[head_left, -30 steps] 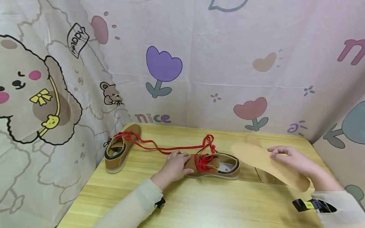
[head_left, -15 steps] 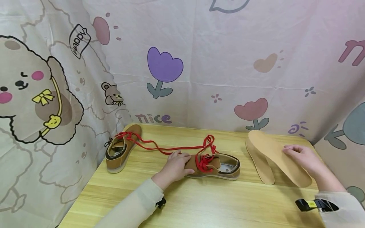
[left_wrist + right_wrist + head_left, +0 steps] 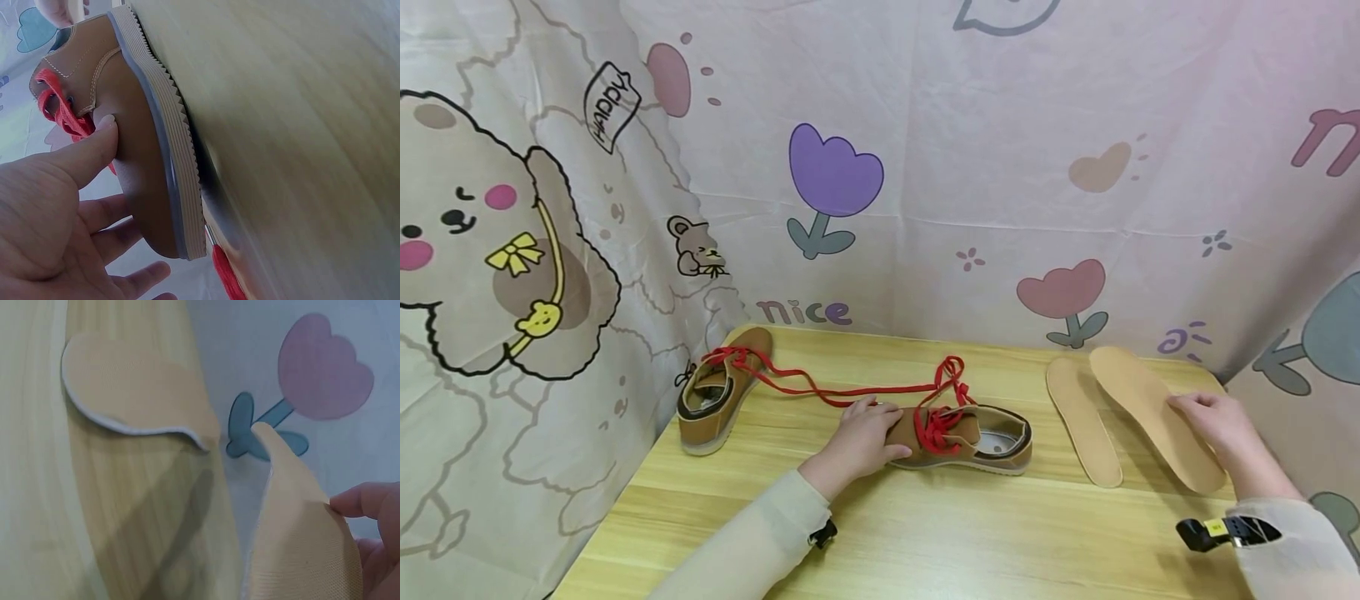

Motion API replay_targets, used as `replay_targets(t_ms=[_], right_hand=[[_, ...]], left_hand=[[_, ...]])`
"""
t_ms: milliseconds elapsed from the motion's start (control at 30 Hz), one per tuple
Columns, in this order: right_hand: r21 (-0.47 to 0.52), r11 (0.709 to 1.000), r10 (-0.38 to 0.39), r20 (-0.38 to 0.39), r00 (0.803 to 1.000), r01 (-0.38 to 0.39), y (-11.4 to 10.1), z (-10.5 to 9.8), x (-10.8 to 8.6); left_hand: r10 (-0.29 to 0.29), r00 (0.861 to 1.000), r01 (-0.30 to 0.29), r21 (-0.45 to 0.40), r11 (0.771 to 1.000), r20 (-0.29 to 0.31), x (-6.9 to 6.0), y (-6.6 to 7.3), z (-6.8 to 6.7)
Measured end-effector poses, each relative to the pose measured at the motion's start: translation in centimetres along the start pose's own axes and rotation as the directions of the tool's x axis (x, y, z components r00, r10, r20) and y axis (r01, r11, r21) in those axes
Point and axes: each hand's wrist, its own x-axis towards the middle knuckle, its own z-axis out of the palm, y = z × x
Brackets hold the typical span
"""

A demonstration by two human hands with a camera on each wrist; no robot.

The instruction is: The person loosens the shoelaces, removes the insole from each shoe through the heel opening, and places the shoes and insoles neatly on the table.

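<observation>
A brown lace-up shoe (image 3: 992, 450) with red laces lies at the middle of the table, its opening toward the right. My left hand (image 3: 862, 437) holds its toe; in the left wrist view the thumb presses one side of the shoe (image 3: 134, 144) and the fingers reach round the other. My right hand (image 3: 1219, 425) pinches the edge of a tan insole (image 3: 1157, 417), which slants just above the table. The right wrist view shows the held insole (image 3: 300, 544) between thumb and finger. A second tan insole (image 3: 1084, 423) lies flat to its left.
A matching brown shoe (image 3: 718, 408) stands at the table's left edge. A red lace (image 3: 850, 392) runs from it to the middle shoe. The wooden table (image 3: 970, 542) ends at a printed cloth (image 3: 925, 167) behind and at the sides.
My right hand has carried its insole to the right and lowered it, off the second insole, which now shows whole. My left hand has stayed on the shoe.
</observation>
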Motion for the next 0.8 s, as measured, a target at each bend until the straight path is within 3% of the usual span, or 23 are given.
replay_targets(t_ms=[267,500,800], right_hand=[[-0.055,0.997,0.056,-0.032,0.998,-0.058,1.3,-0.2,0.6],[-0.114,0.993,0.014,-0.062,0.998,-0.021,2.0,0.2,0.7],[-0.149,0.987,0.041,-0.078,0.996,-0.053,2.3,0.7,1.0]], left_hand=[[-0.002,1.0,0.002,0.004,1.0,0.005,0.0,0.0,0.0],[-0.005,1.0,0.005,0.009,1.0,0.009,0.0,0.1,-0.2],[0.001,1.0,-0.001,0.004,1.0,0.004,0.0,0.2,-0.2]])
